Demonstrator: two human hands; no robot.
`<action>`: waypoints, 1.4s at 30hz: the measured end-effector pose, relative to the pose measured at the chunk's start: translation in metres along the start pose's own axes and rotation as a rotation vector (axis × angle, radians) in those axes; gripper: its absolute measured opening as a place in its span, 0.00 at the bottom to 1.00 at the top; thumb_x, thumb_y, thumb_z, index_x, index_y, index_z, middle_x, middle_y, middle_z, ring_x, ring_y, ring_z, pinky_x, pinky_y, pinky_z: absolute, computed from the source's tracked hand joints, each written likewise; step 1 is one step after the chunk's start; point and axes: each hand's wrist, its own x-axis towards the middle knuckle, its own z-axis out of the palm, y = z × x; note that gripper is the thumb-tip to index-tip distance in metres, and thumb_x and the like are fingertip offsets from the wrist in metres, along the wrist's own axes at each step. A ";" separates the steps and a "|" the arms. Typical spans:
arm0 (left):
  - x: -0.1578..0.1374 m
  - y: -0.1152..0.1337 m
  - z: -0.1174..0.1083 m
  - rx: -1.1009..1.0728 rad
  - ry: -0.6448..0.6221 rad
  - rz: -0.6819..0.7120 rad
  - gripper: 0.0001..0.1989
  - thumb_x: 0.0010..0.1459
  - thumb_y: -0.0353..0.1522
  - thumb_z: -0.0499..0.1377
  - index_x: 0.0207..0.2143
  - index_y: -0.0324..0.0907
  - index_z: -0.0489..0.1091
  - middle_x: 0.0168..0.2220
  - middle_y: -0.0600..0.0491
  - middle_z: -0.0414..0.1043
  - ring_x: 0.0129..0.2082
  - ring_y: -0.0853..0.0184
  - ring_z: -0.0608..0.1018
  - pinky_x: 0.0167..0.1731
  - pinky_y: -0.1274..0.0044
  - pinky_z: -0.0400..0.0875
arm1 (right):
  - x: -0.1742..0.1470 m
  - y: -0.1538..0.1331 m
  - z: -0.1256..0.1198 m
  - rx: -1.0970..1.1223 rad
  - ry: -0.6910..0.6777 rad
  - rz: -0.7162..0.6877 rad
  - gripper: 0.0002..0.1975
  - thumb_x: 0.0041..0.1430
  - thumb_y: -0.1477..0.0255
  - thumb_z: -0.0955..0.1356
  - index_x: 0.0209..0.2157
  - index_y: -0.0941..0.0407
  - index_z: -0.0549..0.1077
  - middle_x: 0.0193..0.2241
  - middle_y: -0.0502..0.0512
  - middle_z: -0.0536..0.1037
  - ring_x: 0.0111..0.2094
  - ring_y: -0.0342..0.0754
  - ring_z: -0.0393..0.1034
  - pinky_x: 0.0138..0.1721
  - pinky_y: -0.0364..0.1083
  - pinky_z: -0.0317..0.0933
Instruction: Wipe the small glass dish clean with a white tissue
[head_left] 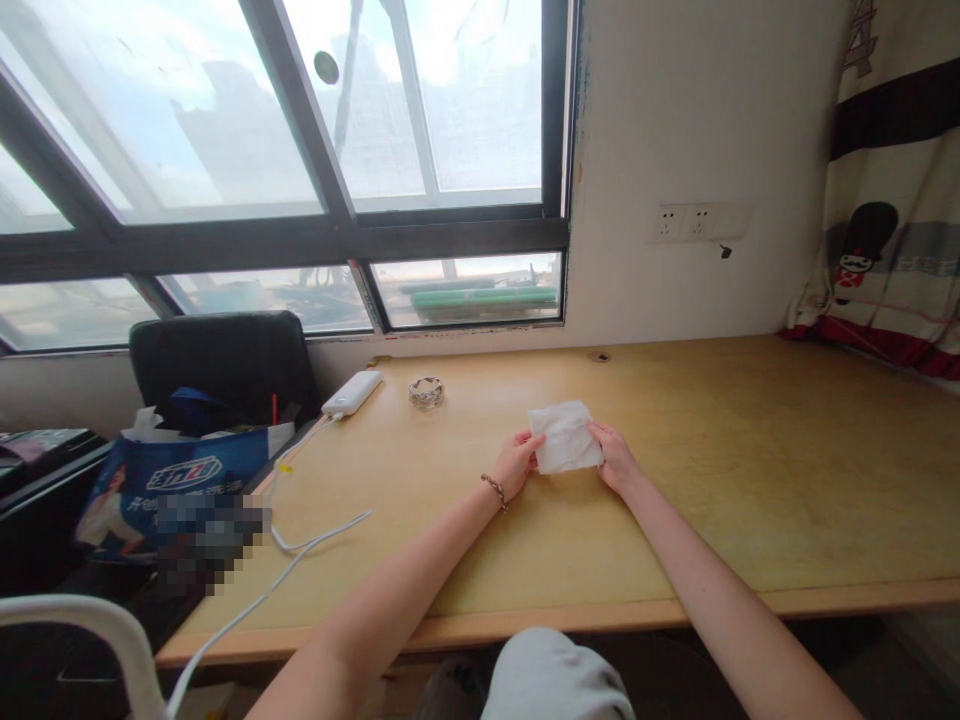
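white tissue (pixel 564 436) lies between both hands, touching.

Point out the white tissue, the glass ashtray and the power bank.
white tissue (pixel 564 436), head view, middle of the sheet between the hands.
glass ashtray (pixel 426 392), head view, its rim.
power bank (pixel 352 393), head view, middle of its top face.

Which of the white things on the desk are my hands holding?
The crumpled white tissue, held at its edges between your left hand and right hand. The white power bank lies untouched near the window, and its white cable trails off the desk's edge.
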 end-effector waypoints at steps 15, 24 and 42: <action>0.016 0.062 -0.096 1.049 0.651 0.253 0.12 0.54 0.34 0.48 0.36 0.37 0.66 0.33 0.45 0.70 0.32 0.64 0.74 0.33 0.73 0.67 | 0.011 0.007 -0.012 0.032 0.230 -0.030 0.06 0.40 0.77 0.69 0.26 0.60 0.71 0.22 0.55 0.76 0.23 0.48 0.71 0.26 0.45 0.67; 0.020 0.085 -0.179 1.706 0.804 0.138 0.24 0.56 0.32 0.47 0.55 0.44 0.48 0.56 0.45 0.48 0.50 0.60 0.63 0.40 0.72 0.66 | 0.008 0.005 -0.007 -0.034 0.240 -0.015 0.03 0.44 0.74 0.68 0.24 0.59 0.70 0.19 0.55 0.75 0.23 0.49 0.71 0.25 0.44 0.67; 0.004 0.038 -0.040 1.657 0.413 0.650 0.12 0.57 0.35 0.46 0.39 0.46 0.66 0.42 0.49 0.63 0.33 0.66 0.69 0.29 0.78 0.61 | 0.007 0.008 0.000 -0.014 0.141 -0.035 0.10 0.49 0.66 0.65 0.32 0.57 0.71 0.29 0.54 0.77 0.30 0.48 0.72 0.30 0.44 0.66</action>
